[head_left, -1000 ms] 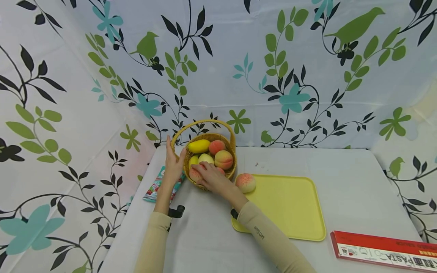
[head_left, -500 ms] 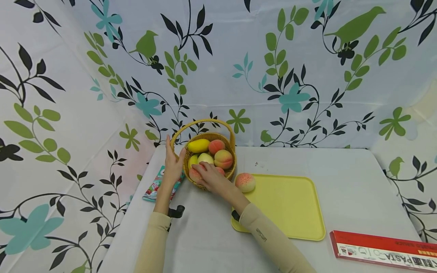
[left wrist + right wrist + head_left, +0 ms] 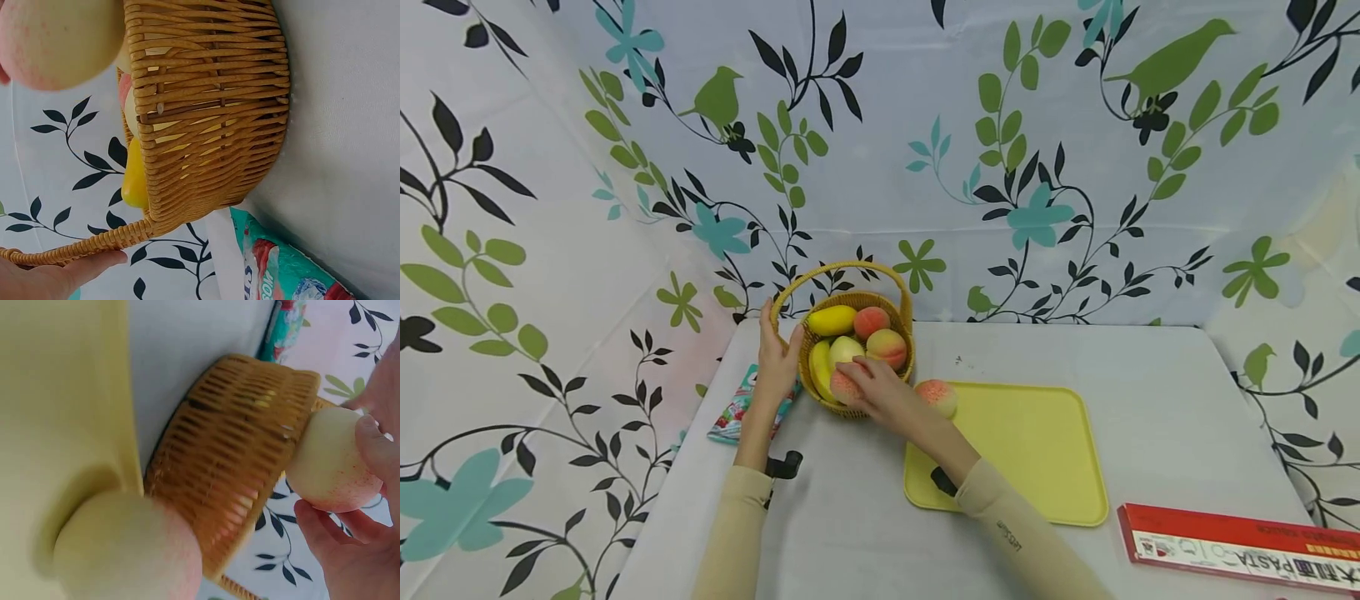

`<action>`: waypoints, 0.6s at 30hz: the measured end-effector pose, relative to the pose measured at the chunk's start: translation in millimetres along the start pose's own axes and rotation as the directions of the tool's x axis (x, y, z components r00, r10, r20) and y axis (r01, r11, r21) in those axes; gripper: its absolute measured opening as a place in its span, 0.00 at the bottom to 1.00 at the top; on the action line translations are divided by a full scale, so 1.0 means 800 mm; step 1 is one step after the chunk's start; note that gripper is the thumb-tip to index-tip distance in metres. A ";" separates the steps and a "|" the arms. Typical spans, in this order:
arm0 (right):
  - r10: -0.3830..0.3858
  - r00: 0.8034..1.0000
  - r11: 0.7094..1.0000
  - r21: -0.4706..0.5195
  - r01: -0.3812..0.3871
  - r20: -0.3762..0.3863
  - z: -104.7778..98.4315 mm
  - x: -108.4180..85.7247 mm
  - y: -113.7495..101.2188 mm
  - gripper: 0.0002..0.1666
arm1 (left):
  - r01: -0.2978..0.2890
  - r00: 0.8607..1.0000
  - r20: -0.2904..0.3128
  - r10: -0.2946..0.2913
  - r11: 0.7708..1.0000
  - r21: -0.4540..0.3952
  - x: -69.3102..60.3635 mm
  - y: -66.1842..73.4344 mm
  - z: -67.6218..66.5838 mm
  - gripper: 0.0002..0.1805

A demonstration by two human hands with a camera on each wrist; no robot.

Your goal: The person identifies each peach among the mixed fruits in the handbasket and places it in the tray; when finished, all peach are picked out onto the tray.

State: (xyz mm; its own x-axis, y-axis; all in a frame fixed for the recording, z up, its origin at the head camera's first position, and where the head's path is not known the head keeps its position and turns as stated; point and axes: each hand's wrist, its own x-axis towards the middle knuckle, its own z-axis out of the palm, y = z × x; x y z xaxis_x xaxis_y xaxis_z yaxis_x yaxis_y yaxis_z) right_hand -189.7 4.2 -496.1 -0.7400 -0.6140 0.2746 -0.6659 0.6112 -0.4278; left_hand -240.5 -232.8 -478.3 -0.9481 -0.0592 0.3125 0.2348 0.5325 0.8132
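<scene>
A yellow wicker basket [image 3: 212,119] holds peaches [image 3: 886,348], a banana [image 3: 820,371], a pale green-yellow fruit [image 3: 846,351] and a longish yellow fruit [image 3: 832,320]. At its left side my left hand [image 3: 777,367] holds the arched handle [image 3: 850,265], thumb lying along it. My right hand [image 3: 891,398] grips a pale peach with a pink blush [image 3: 331,464] between thumb and fingers. In the right wrist view, that peach is raised beside the basket's rim. Another peach [image 3: 937,398] rests at the upper left corner of the yellow tray [image 3: 1022,450].
Left of the basket lies a teal and red packet [image 3: 730,417], partly behind my left arm. A red and white pasta box [image 3: 1232,542] lies at the table's right front. Patterned cloth [image 3: 865,167] hangs behind and beside the white table [image 3: 850,517].
My right hand has lifted the peach a little and shifted right, so more of the banana shows. My left hand stays at the handle. The head view has shifted slightly.
</scene>
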 end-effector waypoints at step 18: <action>0.159 0.983 0.987 0.025 -0.158 -0.089 -0.056 -0.091 0.051 0.38 | 0.018 1.000 -0.007 -0.018 1.000 -0.005 0.000 0.001 0.004 0.41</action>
State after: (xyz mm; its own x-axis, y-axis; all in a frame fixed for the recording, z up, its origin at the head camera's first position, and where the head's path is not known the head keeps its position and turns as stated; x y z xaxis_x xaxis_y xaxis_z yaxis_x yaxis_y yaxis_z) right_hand -167.5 96.0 -494.9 -0.8422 -0.4616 0.2786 -0.5381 0.6878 -0.4872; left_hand -241.0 -229.5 -479.3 -0.9507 -0.0747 0.3011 0.2187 0.5270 0.8213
